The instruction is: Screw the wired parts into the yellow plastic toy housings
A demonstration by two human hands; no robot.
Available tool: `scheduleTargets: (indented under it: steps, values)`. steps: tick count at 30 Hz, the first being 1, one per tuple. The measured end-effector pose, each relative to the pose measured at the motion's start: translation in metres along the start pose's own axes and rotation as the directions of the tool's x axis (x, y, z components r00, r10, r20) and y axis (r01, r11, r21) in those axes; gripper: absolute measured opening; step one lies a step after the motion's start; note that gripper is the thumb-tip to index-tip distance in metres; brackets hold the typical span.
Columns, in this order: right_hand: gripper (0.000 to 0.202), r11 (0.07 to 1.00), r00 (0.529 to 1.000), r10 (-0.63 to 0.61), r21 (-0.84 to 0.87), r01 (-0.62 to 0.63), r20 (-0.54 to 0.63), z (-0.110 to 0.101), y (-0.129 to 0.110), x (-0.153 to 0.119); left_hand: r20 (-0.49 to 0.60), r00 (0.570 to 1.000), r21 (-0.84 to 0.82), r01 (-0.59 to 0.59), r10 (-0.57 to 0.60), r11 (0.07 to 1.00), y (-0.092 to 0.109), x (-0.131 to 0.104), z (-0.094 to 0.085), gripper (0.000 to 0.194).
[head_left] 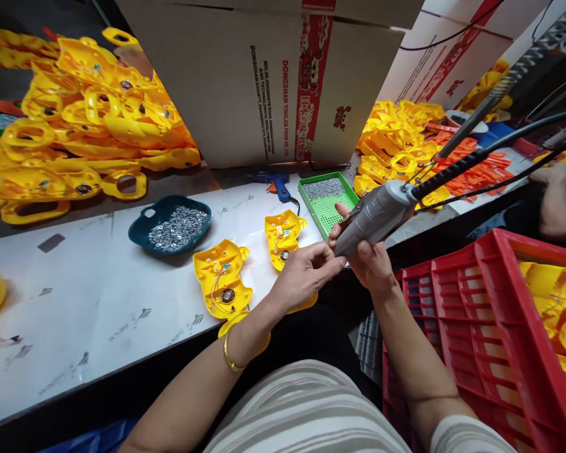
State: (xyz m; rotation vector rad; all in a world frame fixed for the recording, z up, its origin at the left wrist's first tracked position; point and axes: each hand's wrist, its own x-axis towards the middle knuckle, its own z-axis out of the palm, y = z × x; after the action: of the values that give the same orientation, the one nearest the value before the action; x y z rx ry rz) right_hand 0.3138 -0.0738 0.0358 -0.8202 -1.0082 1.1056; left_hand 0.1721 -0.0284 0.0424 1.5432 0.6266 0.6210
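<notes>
My right hand point(375, 264) is wrapped round a grey electric screwdriver point(377, 214), which hangs from a coiled line and slants down to the left. Close by its lower end, my left hand point(304, 274) has thumb and fingers pinched together; whatever they hold is too small or hidden. Beneath that hand a yellow plastic part point(306, 305) shows only at its edge. Two open yellow toy shells lie on the white bench: one shell point(221, 283) with wires and a round speaker, the other shell point(280, 233) partly behind my left hand.
A dark tray point(139, 229) and a green tray point(306, 192) hold small screws. Behind them are a blue glue gun point(279, 185), a cardboard box point(226, 82) and yellow shell piles point(85, 119). A red crate point(495, 302) stands right; another person's arm point(559, 201) is beyond.
</notes>
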Motion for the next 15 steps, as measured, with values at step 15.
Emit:
scheduleTargets:
  steps: [15]
  values:
    - [0.051, 0.992, 0.996, 0.088, -0.098, -0.084, 0.035, 0.001, 0.008, -0.004, 0.007, 0.989, -0.088, 0.148, -0.148, 0.985, 0.007, 0.001, -0.012, 0.051]
